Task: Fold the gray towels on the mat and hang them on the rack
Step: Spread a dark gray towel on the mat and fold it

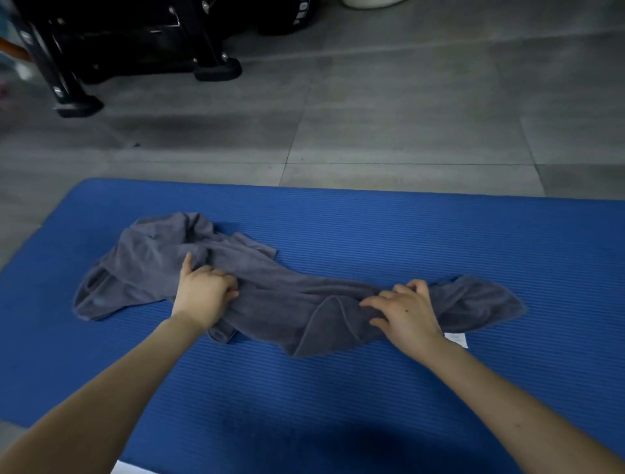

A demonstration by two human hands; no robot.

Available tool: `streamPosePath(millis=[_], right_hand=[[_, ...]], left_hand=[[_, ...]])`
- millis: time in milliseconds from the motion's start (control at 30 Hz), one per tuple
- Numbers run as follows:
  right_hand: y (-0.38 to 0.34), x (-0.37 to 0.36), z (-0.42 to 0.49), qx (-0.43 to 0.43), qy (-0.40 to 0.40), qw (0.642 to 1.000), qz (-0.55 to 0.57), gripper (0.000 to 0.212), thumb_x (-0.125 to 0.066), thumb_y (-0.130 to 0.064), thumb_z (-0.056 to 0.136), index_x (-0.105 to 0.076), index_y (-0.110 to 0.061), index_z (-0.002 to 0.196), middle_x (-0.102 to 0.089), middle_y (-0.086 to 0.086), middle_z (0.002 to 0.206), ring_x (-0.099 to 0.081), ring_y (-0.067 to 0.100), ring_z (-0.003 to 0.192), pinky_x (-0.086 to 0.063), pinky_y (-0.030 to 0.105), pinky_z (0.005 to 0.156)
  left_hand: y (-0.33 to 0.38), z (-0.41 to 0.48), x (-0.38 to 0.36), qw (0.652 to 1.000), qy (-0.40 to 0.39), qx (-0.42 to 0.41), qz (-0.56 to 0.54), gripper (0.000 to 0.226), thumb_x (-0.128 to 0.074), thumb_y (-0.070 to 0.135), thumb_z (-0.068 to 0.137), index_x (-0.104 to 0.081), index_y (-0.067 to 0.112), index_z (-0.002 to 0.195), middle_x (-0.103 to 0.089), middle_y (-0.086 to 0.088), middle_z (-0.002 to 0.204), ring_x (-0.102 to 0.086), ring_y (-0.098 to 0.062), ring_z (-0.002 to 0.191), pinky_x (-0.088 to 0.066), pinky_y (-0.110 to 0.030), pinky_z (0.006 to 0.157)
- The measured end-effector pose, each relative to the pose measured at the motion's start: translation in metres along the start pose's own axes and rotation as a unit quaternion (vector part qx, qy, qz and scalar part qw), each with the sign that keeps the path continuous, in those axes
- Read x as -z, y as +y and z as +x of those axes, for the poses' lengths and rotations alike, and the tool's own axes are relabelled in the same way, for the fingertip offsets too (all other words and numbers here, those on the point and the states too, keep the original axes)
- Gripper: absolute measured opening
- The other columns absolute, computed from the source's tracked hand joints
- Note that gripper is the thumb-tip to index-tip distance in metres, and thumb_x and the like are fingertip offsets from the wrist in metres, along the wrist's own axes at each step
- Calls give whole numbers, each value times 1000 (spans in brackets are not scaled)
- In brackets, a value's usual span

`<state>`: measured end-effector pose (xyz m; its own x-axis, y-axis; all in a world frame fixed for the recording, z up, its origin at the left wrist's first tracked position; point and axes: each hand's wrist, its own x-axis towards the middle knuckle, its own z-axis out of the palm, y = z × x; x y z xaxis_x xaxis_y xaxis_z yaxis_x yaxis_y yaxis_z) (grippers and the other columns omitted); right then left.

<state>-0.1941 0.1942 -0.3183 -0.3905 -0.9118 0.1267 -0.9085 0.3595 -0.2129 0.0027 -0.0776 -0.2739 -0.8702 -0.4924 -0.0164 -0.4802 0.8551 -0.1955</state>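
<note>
Fabric of a gray towel (pixel 287 304) lies rumpled and unfolded across the blue mat (pixel 389 230), stretched in a long, uneven band from left to right. Its left end spreads into a wide, creased patch with one corner pointing toward the far edge of the mat. Its right end tapers into a loose flap. A doubled-over fold hangs toward the near side in the middle. Whether this is one towel or more than one bunched together cannot be told. A small white label (pixel 456 339) shows at the near edge of the cloth, just beside the right wrist.

Both hands are on the towel, well apart. The left hand (pixel 203 294) grips a bunch of cloth with its fingers curled under and its thumb lying out along the fabric. The right hand (pixel 407 313) rests on the cloth nearer the right end, with fingers bent and spread. Whether it pinches the fabric or only presses on it cannot be told.

The mat is ribbed and lies flat on a gray tiled floor (pixel 406 118). Beyond it, at the upper left, stands a black metal frame (pixel 67 84) with rubber-capped feet on the tiles. A white rounded object (pixel 365 2) is cut off at the top edge.
</note>
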Motion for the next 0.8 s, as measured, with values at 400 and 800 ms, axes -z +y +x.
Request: streamPosePath(millis=[400, 800], right_hand=[[92, 126, -86, -51, 146, 988, 15, 18, -62, -20, 74, -75, -28, 84, -67, -11, 79, -46, 7, 76, -24, 33, 83], [123, 170, -189, -250, -180, 946, -98, 40, -49, -22, 85, -58, -48, 115, -58, -17, 121, -48, 15, 118, -17, 44, 108]], left_hand=[[130, 24, 143, 933, 39, -185, -305, 22, -58, 40, 85, -68, 20, 82, -64, 15, 78, -54, -3, 76, -43, -24, 67], [248, 55, 107, 926, -118, -104, -342, 8, -59, 25, 89, -66, 20, 86, -66, 4, 91, -59, -15, 85, -44, -25, 77]])
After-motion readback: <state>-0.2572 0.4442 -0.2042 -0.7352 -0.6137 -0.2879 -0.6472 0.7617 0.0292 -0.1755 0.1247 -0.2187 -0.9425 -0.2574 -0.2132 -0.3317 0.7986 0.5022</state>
